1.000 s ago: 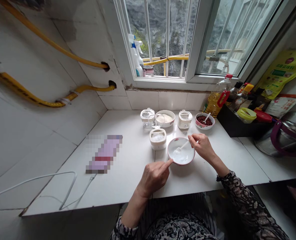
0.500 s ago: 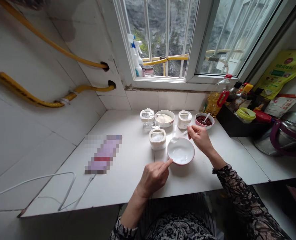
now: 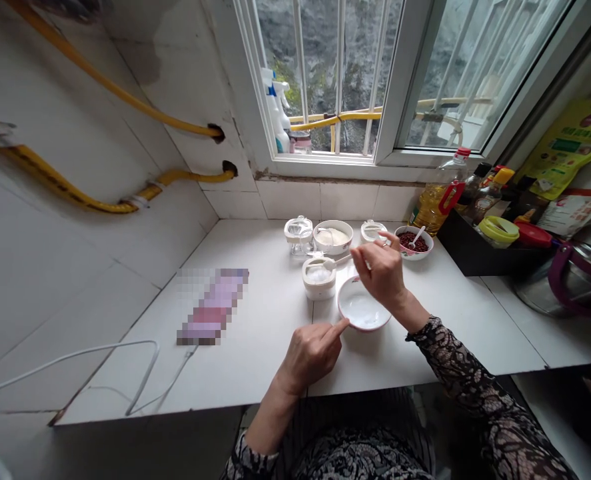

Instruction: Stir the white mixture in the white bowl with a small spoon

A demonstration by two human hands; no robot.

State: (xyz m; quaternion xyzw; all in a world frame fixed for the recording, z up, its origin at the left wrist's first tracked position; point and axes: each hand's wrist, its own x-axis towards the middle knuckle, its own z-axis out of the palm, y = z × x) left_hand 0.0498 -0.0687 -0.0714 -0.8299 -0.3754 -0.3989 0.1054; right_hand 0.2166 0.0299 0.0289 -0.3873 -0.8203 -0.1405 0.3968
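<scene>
My right hand is closed on the handle of a small white spoon, whose bowl is over the open mouth of a jar with white grains inside. A white bowl with a red rim sits just right of that jar, with a clear wet-looking sheen at its bottom. Part of its far right side is hidden by my right hand. My left hand has its fingers curled, the forefinger reaching out to the bowl's near left rim. Its thumb is hidden.
Behind stand a clear lidded jar, a bowl of white powder, another lidded jar and a bowl of red beans with a spoon. Right are an oil bottle and a black condiment box. A cable lies left.
My right hand has moved left with the spoon, from above the bowl to the jar of white grains. My left hand stays at the bowl's rim. The view has shifted slightly.
</scene>
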